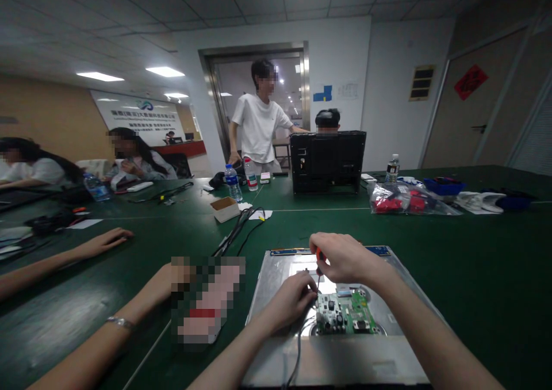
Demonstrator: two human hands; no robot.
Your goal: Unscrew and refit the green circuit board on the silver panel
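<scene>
A screwdriver [319, 256] with an orange-red handle is gripped from above in my right hand [345, 257]. Its thin shaft points down at the upper left corner of a green circuit board [360, 306]. Beside that corner, my left hand [293, 298] has its fingers pressed together close to the shaft's lower end; what they pinch, if anything, is hidden. The board sits on the metal back of a flat display panel [269, 280], which lies on the table in front of me. A dark cable [298, 352] runs from near my left hand toward the panel's lower edge.
Another person's forearms and hands [159, 289] rest at my left, by a pixelated pink object [211, 309]. Beyond lie black cables [235, 232], a small box [225, 209] and bottles [233, 182]. A black monitor housing [328, 163] stands ahead, a plastic bag [405, 199] to its right.
</scene>
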